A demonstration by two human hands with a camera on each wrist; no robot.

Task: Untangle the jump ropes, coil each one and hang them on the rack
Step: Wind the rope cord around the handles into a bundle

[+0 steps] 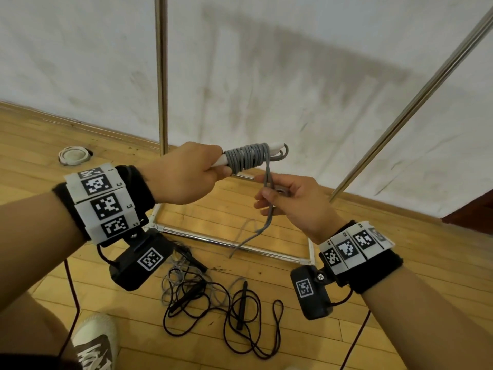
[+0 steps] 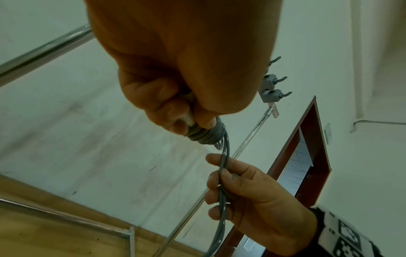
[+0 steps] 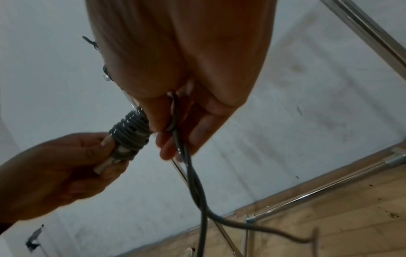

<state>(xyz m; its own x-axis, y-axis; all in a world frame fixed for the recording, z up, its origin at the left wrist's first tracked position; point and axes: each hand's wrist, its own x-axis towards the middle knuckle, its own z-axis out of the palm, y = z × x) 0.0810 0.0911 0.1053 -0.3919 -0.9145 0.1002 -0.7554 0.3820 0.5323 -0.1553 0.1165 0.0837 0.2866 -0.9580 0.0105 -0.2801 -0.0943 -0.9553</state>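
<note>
Grey rope (image 1: 246, 157) sits wound in tight turns round a pair of white handles (image 1: 222, 162), the bundle's long axis running level from nine o'clock toward three. From its far end a doubled strand drops toward six o'clock, through the right hand (image 1: 289, 202) and on down to the wooden floor (image 1: 373, 263). The left hand (image 1: 184, 174) is closed firmly round the handles at the nine o'clock end. The right hand, nearer the loose strand, has its fingers curled loosely round it, just below the bundle. To my eye the next turn depends on that strand going up and over. At six o'clock, a black rope (image 1: 234, 313) lies tangled on the floor. The rack's steel poles (image 1: 161, 73) stand beyond at twelve.
</note>
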